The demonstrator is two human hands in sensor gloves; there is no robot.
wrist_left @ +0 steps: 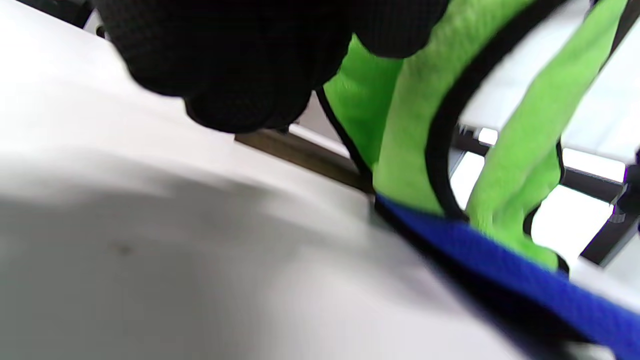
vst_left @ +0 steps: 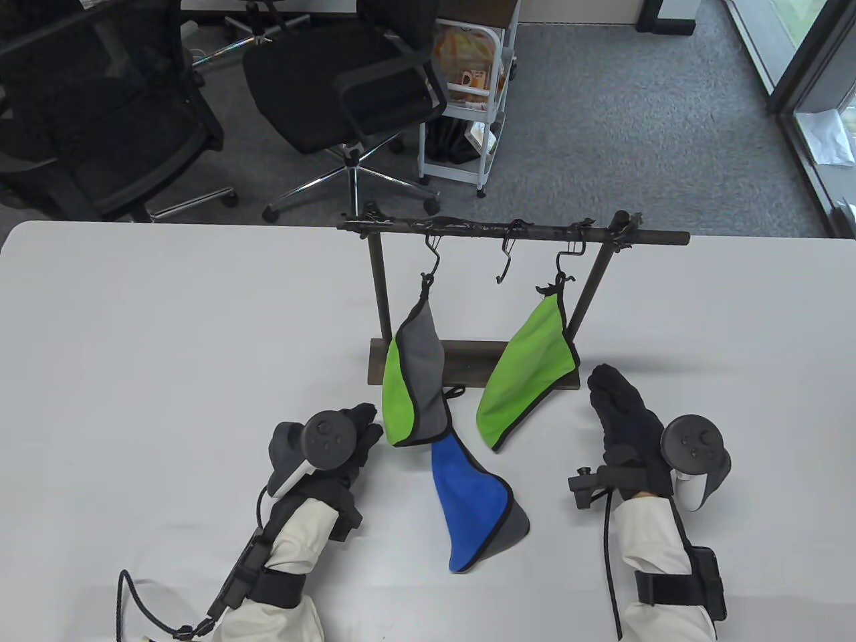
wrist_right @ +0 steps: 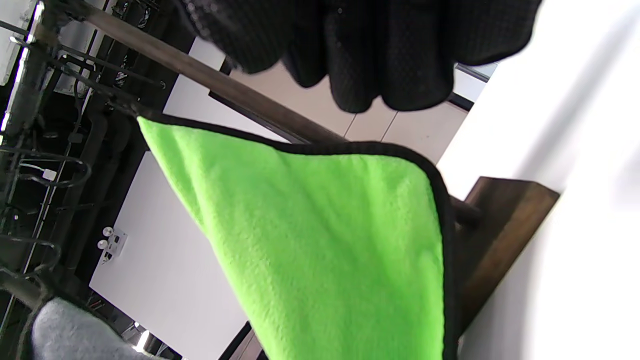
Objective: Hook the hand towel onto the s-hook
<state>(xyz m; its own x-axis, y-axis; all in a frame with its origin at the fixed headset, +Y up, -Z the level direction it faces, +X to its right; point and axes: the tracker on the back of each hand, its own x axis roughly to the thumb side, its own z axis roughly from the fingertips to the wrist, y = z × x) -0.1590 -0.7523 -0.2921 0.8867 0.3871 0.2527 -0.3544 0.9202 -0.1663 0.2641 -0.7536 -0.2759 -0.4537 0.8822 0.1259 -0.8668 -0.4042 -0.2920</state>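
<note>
A dark rack [vst_left: 468, 364] stands on the white table with three S-hooks on its bar. A green and grey towel [vst_left: 414, 384] hangs from the left hook [vst_left: 433, 257]. A green towel [vst_left: 528, 374] hangs from the right hook [vst_left: 568, 257]. The middle hook [vst_left: 506, 261] is bare. A blue and grey towel [vst_left: 478, 508] lies flat on the table in front of the rack, its loop [vst_left: 455, 392] near the rack base. My left hand [vst_left: 358, 435] rests on the table left of the towels, holding nothing. My right hand [vst_left: 618, 401] lies flat and open, right of the green towel.
The table [vst_left: 167, 374] stretches wide on both sides of the rack. Office chairs [vst_left: 348, 87] and a white cart [vst_left: 468, 100] stand on the floor beyond the far edge. Cables run along both forearms.
</note>
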